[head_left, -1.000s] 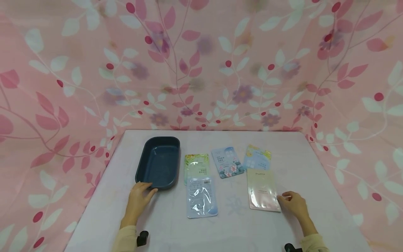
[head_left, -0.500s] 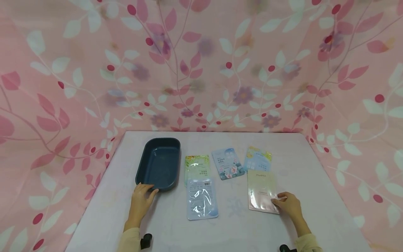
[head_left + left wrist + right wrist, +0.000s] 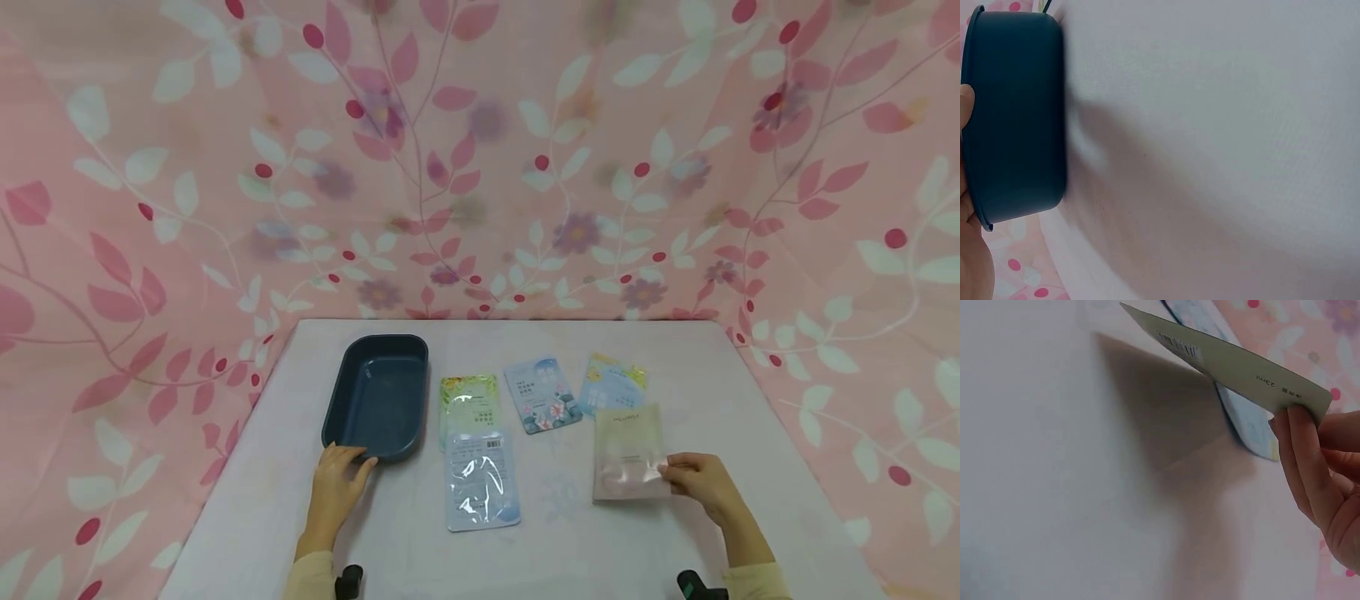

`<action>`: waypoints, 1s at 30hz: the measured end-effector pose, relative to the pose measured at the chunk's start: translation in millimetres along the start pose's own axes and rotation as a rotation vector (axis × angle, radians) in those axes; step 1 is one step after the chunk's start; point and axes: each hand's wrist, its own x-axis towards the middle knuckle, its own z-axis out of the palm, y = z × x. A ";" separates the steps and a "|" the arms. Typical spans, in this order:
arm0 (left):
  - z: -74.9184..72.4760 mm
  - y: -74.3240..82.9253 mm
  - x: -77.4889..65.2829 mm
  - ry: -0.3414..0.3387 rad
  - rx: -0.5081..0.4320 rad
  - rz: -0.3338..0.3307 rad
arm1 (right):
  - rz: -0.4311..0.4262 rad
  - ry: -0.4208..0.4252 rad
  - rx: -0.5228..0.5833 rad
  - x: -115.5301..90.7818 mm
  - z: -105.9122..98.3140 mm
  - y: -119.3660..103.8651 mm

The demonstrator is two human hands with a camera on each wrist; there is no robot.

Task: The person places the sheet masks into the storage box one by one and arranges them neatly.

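Note:
My right hand (image 3: 705,483) pinches the beige-pink sheet mask packet (image 3: 628,454) by its right edge. In the right wrist view the packet (image 3: 1235,365) is raised off the table, its back with a barcode and "23ml" turned to the camera. My left hand (image 3: 333,492) grips the near rim of a deep dark blue tray (image 3: 375,408), which stands upright on the table. In the left wrist view only parts of that hand (image 3: 974,256) show beside the tray's wall (image 3: 1019,119).
A green packet (image 3: 470,408) lies partly under a pale blue one (image 3: 482,487) at mid-table. Farther back are a blue floral packet (image 3: 542,396) and a blue-yellow one (image 3: 611,382). Floral cloth (image 3: 480,167) hangs behind the white table (image 3: 555,550).
The right hand, first at the edge of the beige-pink packet, has taken hold of it and lifted it off the table. The left hand stays at the tray's rim.

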 end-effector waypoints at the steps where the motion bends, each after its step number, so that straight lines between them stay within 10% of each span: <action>1: -0.1 -0.6 -0.4 -0.001 0.001 0.001 | -0.014 0.001 -0.001 -0.7 -0.4 -4.5; 30: 0.0 -0.2 -0.2 0.014 -0.012 -0.004 | -0.281 -0.133 0.102 35.8 91.2 -109.5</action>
